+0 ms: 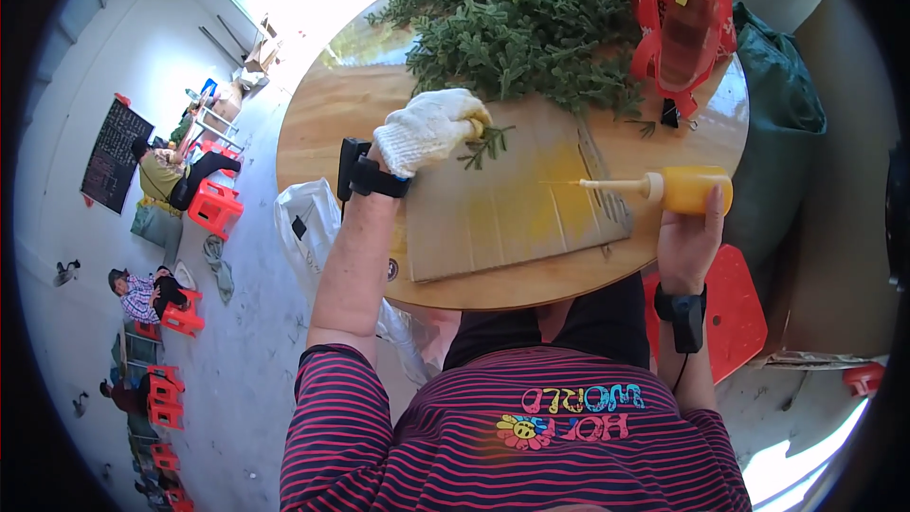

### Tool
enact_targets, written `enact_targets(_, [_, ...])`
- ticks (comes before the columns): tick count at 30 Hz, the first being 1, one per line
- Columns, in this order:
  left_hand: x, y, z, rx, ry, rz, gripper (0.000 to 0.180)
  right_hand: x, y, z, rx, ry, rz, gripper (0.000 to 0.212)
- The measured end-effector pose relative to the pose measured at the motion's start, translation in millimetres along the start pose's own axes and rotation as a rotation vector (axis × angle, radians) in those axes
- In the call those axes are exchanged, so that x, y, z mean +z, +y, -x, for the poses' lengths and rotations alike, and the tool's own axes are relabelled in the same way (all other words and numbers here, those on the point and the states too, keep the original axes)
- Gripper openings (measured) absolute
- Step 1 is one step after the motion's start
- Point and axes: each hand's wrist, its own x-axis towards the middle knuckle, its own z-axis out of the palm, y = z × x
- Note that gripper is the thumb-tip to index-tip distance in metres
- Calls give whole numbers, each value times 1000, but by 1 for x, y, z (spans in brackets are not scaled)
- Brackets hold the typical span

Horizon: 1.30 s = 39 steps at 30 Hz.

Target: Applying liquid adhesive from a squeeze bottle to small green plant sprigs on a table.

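Note:
My left hand (431, 130), in a white knitted glove, is closed on a small green sprig (486, 148) that hangs from its fingertips. Bare of any glove, my right hand (689, 239) grips a squeeze bottle (697, 191) of yellow-orange liquid, tilted on its side. The bottle's long pale nozzle (611, 186) points left over a flat cardboard sheet (445, 246) stained with yellow. Nozzle and sprig are apart. Beyond my hands lies a large heap of green artificial-looking branches (531, 28).
A red bag (654, 47) with a green-lidded bottle (689, 24) stands at the round wooden table's (322, 123) far right. A white plastic bag (308, 228) hangs at the left edge. A red stool (725, 313) is on the right. People sit on red stools at far left.

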Motion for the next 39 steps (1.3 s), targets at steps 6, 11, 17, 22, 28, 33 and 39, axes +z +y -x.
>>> enact_targets(6, [52,19,-7,110,-205,-125,17,4,-1,-1,36,116,-37,30])
enact_targets(11, [52,36,-3,65,166,-40,18,3,-3,-2,32,96,-6,30])
enact_targets(17, [54,58,30,-87,354,55,20,6,-3,-1,2,83,35,28])
enact_targets(22, [85,60,49,-223,333,-27,20,13,0,-3,0,65,126,26])
enact_targets(28, [92,54,53,-201,400,41,24,36,4,-4,-40,-78,315,24])
enact_targets(33, [94,53,52,-199,400,42,30,55,11,-1,-76,-133,410,30])
enact_targets(39, [95,51,53,-191,371,3,32,65,16,2,-72,-172,492,37])
